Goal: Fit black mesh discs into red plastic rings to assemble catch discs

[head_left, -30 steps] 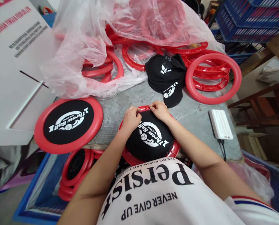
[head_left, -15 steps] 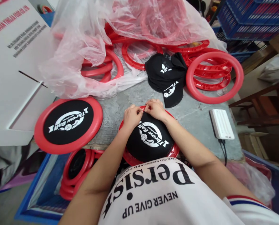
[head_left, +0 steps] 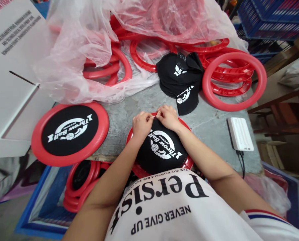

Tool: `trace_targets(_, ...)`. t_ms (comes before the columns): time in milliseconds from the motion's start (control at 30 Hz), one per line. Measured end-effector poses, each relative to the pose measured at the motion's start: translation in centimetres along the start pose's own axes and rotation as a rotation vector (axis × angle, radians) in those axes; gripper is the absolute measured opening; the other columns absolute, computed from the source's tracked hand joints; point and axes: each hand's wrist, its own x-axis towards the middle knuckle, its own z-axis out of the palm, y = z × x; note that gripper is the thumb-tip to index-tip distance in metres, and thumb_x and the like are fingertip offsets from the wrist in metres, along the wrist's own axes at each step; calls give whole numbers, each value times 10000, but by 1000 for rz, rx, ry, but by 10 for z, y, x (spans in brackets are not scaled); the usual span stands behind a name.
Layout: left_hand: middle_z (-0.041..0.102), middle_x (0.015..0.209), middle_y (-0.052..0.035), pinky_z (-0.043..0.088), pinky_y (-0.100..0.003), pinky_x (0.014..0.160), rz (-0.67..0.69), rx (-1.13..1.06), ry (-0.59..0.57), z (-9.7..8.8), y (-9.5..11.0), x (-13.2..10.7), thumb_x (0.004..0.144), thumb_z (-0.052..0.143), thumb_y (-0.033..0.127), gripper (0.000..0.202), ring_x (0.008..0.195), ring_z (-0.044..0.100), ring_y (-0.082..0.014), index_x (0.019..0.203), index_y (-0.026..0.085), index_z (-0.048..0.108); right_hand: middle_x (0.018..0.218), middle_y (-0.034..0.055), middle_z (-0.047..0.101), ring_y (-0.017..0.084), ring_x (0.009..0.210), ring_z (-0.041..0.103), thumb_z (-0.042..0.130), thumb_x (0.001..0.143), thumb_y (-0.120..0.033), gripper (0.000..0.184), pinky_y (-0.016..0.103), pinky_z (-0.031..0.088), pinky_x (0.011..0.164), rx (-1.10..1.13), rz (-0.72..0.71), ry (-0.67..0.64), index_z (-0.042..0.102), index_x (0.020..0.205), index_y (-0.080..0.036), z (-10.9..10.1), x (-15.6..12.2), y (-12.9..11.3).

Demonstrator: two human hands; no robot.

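A black printed fabric disc lies over a red plastic ring at the table's front edge, against my shirt. At the ring's far rim, my left hand is closed in a pinch on the fabric's edge. Close beside it, my right hand pinches the same edge, fingertips almost touching the left ones. What exactly lies between the fingertips is hard to see. To the left rests a red ring with a black printed centre. Beyond my hands sits a pile of black fabric covers.
Several bare red rings are stacked at the right back, others under a clear plastic bag. A white power bank with a cable lies on the grey table. A blue crate below left holds finished-looking discs; a white box stands left.
The view has shifted slightly, so the surroundings sit a little differently in the picture. Both hands stay pinched at the far rim, with hardly any visible movement.
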Motion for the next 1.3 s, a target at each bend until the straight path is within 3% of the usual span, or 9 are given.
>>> trace_targets(400,718,957,-82,440,-409,941,-5,109,-37,4,2,1,943,541,246,219,989,657,-264,833,220,729,1206,91,686,322,1140,533,511,984,-284,210,486,399,987,-61,3,21,669,859,-225,3,1,-1)
trace_targets(533,745,1076,-70,472,-378,1010,-9,-153,-53,0,-8,8,932,483,187,258,1076,665,-231,948,212,740,1260,62,666,312,1187,520,597,951,-316,134,490,389,1042,2,-70,-20,703,926,-237,0,0,6)
trace_targets(600,744,1089,-55,507,-355,984,-54,-343,-43,-9,-12,11,889,459,141,302,1041,677,-205,1023,204,722,1303,54,642,313,1210,503,675,899,-312,130,488,387,1059,13,-113,-67,714,1003,-246,-3,1,11)
trace_targets(667,732,1056,-52,527,-356,951,-77,-381,32,-24,-11,8,851,450,121,319,998,674,-204,1017,197,712,1318,55,631,314,1219,491,711,864,-274,174,480,391,1063,5,-105,-93,723,1035,-244,-5,2,15)
trace_targets(767,704,1048,-79,476,-440,1013,8,-39,139,-48,-2,-9,836,468,120,270,1082,624,-265,885,206,719,1284,71,645,320,1213,483,684,886,-246,148,471,404,1045,-1,22,-46,740,1023,-238,-9,1,18)
trace_targets(833,687,1069,-108,432,-513,1020,81,265,76,-54,6,-25,846,504,141,235,1141,575,-327,842,205,729,1267,91,648,330,1200,479,649,917,-257,142,476,417,1018,-12,122,21,743,1022,-235,-10,-3,18)
trace_targets(933,652,1152,-166,419,-546,967,160,529,-23,-46,12,-43,877,550,198,215,1171,529,-385,942,163,752,1275,122,638,347,1180,473,604,950,-260,171,486,432,976,-77,183,86,737,1050,-222,-10,-14,15)
trace_targets(1133,614,1261,-188,425,-510,938,166,579,-25,-24,4,-42,923,554,234,229,1187,518,-387,1037,148,733,1240,169,643,351,1147,482,588,968,-263,239,475,430,972,-254,113,89,718,1147,-173,-7,-43,10)
trace_targets(1300,706,1060,-155,428,-486,945,198,529,-91,-27,11,-35,920,488,152,221,1097,620,-343,1004,169,693,1253,188,642,360,1144,487,575,982,-279,263,487,430,979,-323,83,82,710,1164,-145,-7,-56,10)
